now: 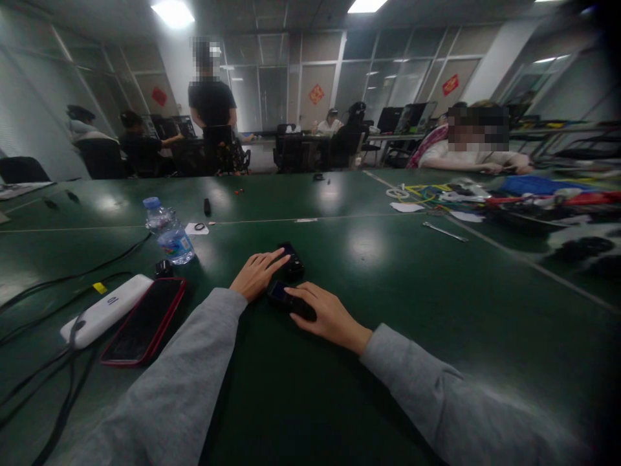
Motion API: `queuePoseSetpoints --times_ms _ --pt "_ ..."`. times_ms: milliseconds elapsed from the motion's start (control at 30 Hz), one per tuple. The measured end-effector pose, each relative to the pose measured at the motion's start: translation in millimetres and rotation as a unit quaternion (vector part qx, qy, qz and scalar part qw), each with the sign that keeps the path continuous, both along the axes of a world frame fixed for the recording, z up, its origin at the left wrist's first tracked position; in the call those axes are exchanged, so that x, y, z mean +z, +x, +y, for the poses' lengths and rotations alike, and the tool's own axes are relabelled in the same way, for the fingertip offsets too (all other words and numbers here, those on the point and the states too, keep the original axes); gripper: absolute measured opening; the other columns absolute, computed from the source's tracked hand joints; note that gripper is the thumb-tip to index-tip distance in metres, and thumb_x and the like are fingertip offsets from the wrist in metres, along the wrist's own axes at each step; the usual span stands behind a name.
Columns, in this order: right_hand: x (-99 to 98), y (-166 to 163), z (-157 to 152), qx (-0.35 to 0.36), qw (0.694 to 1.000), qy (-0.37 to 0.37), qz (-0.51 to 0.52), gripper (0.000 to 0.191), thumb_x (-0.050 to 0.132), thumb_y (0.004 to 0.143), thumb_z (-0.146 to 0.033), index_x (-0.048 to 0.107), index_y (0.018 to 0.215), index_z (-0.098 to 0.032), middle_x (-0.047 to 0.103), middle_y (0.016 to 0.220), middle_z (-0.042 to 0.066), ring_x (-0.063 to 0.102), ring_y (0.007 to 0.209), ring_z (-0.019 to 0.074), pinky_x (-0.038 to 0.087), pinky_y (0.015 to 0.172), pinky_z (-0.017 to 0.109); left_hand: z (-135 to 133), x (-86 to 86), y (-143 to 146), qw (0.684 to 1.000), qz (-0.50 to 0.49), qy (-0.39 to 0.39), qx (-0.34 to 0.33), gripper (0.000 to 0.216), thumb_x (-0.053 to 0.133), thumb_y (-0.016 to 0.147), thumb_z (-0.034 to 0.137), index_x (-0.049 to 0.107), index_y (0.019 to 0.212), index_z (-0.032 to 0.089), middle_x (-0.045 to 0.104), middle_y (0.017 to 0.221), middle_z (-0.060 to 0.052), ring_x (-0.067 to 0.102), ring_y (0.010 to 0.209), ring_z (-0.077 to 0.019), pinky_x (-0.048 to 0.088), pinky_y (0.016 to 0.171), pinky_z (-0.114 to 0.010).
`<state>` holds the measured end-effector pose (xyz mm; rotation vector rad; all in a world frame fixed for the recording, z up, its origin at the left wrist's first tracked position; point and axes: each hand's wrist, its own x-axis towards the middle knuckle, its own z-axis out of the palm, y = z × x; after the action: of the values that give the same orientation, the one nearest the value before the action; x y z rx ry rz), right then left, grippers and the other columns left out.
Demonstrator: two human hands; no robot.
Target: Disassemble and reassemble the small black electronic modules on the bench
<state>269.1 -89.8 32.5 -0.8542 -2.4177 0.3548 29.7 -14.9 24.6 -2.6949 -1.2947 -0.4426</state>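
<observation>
My right hand (330,314) is wrapped round a black handheld device with a small screen (279,291), its thumb and fingers along the body. The device sits low over the green table (388,362); whether it rests on it I cannot tell. Just beyond, a second black device (295,264) lies on the tabletop. My left hand (257,273) reaches over to this one, fingers stretched out and their tips on or just above its left side. Both hands are close together, with the held device slightly nearer to me.
To the left are a red-cased phone (145,323), a white power bank (109,310) with black cables, and a water bottle (169,233). A wrench (444,232) lies at the right, before a heap of cables and tools (533,194). Several people sit or stand beyond the table.
</observation>
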Motion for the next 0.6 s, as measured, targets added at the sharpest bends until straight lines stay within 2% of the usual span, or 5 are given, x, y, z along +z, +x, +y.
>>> queuePoseSetpoints --times_ms 167,333,467,600 --pt "0.8 8 0 0.007 1.000 -0.016 -0.006 0.056 0.063 0.088 -0.030 0.043 0.139 -0.027 0.054 0.121 0.008 0.057 0.104 0.0215 0.052 0.089 0.041 0 0.1 2 1.000 0.008 -0.024 -0.007 0.066 0.041 0.088 0.009 0.030 0.148 0.034 0.027 0.160 0.001 0.040 0.136 -0.0224 0.029 0.112 -0.043" --pt "2.2 15 0 -0.006 1.000 -0.023 0.002 0.054 0.058 0.086 -0.025 0.043 0.138 -0.025 0.053 0.122 0.008 0.055 0.106 0.0217 0.051 0.092 0.041 2 -3.2 1 0.998 -0.042 -0.024 0.028 0.064 0.038 0.081 0.001 0.042 0.140 0.026 0.035 0.156 0.000 0.042 0.135 -0.0193 0.030 0.114 -0.041" --pt "-3.2 20 7 -0.073 0.997 -0.012 0.021 0.054 0.054 0.089 -0.026 0.040 0.142 -0.025 0.052 0.122 0.009 0.055 0.104 0.0230 0.053 0.090 0.043 4 -4.7 -2 0.994 -0.081 -0.018 0.069 0.060 0.039 0.079 0.000 0.045 0.134 0.021 0.040 0.153 -0.003 0.044 0.134 -0.0196 0.032 0.113 -0.041" --pt "-12.2 19 28 -0.191 0.981 0.019 0.006 0.053 0.045 0.096 -0.031 0.034 0.146 -0.019 0.049 0.121 0.015 0.054 0.105 0.0278 0.054 0.086 0.047 7 -6.9 -4 0.992 -0.094 -0.023 0.081 0.059 0.041 0.079 0.001 0.045 0.134 0.020 0.040 0.153 -0.004 0.042 0.136 -0.0200 0.033 0.114 -0.042"
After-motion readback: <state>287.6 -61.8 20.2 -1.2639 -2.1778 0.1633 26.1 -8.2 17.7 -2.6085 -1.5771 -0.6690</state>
